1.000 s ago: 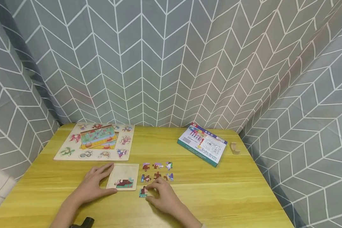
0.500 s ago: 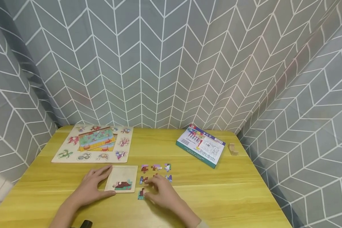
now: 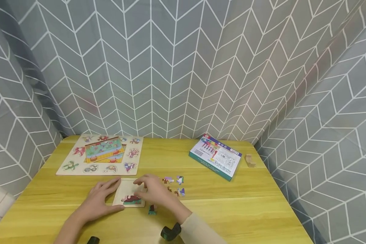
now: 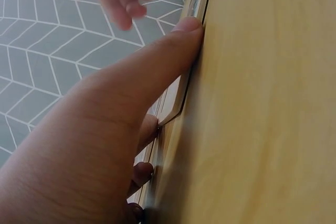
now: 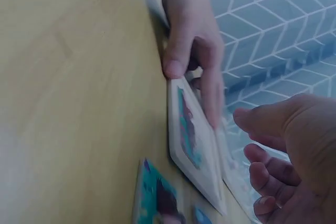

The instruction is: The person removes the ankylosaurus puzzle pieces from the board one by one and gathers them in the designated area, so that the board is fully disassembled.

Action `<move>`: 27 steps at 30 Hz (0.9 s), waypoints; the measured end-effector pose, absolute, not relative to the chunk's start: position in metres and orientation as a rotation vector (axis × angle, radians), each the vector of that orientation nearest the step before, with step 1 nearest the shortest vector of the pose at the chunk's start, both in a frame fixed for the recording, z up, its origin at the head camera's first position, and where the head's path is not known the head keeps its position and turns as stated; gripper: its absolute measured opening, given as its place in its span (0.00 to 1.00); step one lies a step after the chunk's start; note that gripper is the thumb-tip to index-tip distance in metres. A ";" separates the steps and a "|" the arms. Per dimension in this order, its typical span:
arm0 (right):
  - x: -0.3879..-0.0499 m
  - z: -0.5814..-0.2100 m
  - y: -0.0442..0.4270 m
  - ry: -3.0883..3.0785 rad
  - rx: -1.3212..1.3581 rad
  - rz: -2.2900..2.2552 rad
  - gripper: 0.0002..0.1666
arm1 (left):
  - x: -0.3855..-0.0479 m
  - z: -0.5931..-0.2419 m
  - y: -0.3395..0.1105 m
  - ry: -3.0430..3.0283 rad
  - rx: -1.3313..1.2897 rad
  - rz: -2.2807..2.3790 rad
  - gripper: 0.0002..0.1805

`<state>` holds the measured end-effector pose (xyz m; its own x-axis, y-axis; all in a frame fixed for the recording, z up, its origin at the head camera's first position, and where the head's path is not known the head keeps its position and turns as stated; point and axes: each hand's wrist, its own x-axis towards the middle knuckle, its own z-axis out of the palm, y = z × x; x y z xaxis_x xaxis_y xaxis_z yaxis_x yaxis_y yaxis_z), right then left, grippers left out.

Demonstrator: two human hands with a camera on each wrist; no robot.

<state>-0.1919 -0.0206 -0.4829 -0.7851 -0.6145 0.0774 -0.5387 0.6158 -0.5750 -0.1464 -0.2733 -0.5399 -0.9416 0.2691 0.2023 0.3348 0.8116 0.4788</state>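
Note:
In the head view my left hand (image 3: 100, 200) holds the square wooden puzzle tray (image 3: 126, 187) at its left side, thumb at the near corner and fingers at the far one. A few joined pieces of a brown and teal picture (image 3: 131, 200) lie in the tray's near part. My right hand (image 3: 154, 190) hovers over the tray's right side. In the right wrist view its thumb (image 5: 265, 119) and loosely bent fingers stand apart, and I see nothing between them. A loose teal and brown puzzle piece (image 3: 152, 210) lies on the table, right of the tray's near corner.
Several loose puzzle pieces (image 3: 180, 179) lie right of the tray, some hidden by my right arm. A large wooden animal board (image 3: 62, 167) with picture cards (image 3: 105, 149) sits at the back left. A flat box (image 3: 215, 157) and a small wooden block (image 3: 249, 160) are at the back right.
My right hand has moved left from beside the loose pieces to above the tray. My left hand stays on the tray.

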 end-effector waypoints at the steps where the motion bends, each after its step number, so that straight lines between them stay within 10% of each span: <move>1: -0.194 -0.484 -0.026 2.703 -0.973 -0.876 0.19 | -0.146 -0.540 -0.273 -2.869 -0.481 -0.796 0.58; 27: -0.197 -0.497 -0.051 2.622 -1.244 -0.506 0.13 | -0.148 -0.542 -0.275 -2.862 -0.490 -0.821 0.58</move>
<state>-0.1971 -0.0506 -0.4970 -0.6275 -0.7780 -0.0297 -0.7111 0.5883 -0.3850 -0.1481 -0.2748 -0.5419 -0.9397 0.2734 0.2055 0.3408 0.7999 0.4940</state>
